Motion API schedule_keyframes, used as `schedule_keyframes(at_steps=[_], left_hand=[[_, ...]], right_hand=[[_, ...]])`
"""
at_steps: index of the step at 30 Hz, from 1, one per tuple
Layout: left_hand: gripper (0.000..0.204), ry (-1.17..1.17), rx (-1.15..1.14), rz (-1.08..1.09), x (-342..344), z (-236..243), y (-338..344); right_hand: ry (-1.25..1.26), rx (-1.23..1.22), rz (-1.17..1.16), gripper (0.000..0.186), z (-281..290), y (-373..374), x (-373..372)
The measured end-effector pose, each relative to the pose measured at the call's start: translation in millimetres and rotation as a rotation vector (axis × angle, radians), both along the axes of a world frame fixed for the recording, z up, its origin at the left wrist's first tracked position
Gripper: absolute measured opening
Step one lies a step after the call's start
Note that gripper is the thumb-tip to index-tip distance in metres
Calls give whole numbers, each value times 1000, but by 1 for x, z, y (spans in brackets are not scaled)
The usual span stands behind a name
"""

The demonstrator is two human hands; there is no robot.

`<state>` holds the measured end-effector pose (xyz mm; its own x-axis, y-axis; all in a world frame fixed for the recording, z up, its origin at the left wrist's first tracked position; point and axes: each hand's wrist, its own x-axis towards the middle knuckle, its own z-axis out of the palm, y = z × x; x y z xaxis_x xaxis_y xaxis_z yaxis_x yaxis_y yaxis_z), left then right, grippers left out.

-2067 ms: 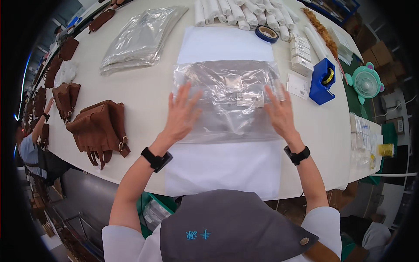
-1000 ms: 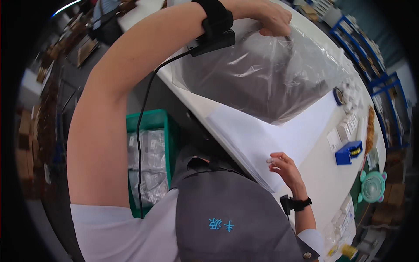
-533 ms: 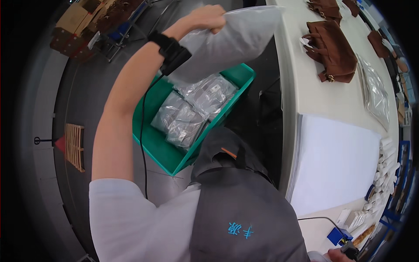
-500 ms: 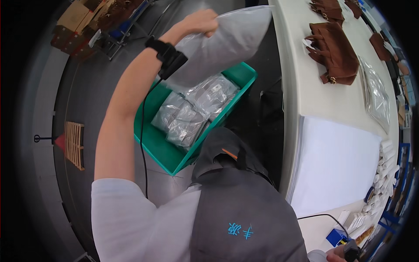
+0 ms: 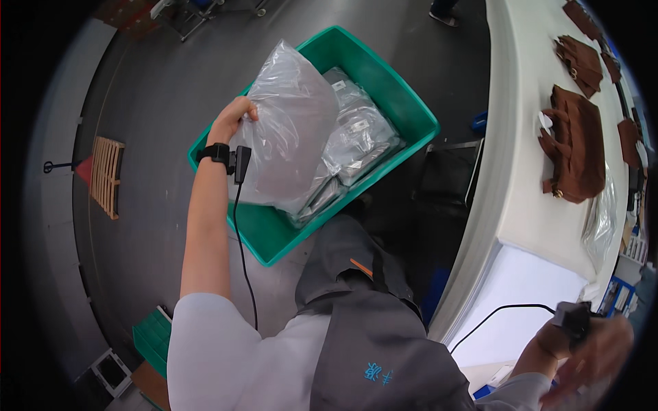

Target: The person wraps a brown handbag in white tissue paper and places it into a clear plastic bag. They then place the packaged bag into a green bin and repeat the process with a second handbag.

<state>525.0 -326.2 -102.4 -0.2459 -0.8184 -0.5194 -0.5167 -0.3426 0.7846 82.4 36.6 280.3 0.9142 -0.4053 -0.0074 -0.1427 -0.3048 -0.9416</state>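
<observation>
My left hand (image 5: 236,116) is closed on the left edge of a large clear plastic bag (image 5: 291,130) with something brownish-grey inside. This bag is over the left part of a green plastic bin (image 5: 397,79) on the floor. Beside and below it in the bin lie several other clear plastic packages (image 5: 360,140), partly hidden by the held bag. My right hand (image 5: 593,353) is at the lower right, over the table's near part, and is smeared by motion. Its fingers cannot be made out clearly, and nothing shows in it.
A long white table (image 5: 524,171) runs along the right, with brown handbags (image 5: 579,147), a stack of white sheets (image 5: 510,294) and clear plastic (image 5: 602,219) on it. A wooden pallet (image 5: 107,177) lies on the floor at left. A dark chair (image 5: 449,171) stands between bin and table.
My left hand has lowered the bag from above the bin's far side onto its left part. My right hand has come up further into view. The view has shifted too.
</observation>
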Motion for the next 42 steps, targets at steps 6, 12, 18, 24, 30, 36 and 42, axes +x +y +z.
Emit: schedule_keyframes(at_steps=[6,12,18,24,30,36,42], left_hand=[[6,83,121,190,53,-10,-3],[4,-80,63,-29,68,-24,3],[23,-648,-170,-363,40,-100,67],[26,-858,-428,-218,59,-136,81],[35,-800,-501,-240,70,-188,131],[30,-661,88,-781,-37,-206,250],[33,-348,69,-986,-110,-174,309]], right_hand=[[131,-116,-330,50,-112,-60,2],[111,167,-543,47,-157,-66,0],[626,93,-872,42,-213,-8,7],[739,256,-971,39,-238,45,19],[862,250,-906,39,-250,64,45],[887,227,-951,38,-251,98,60],[875,194,-1255,37,-232,155,49]])
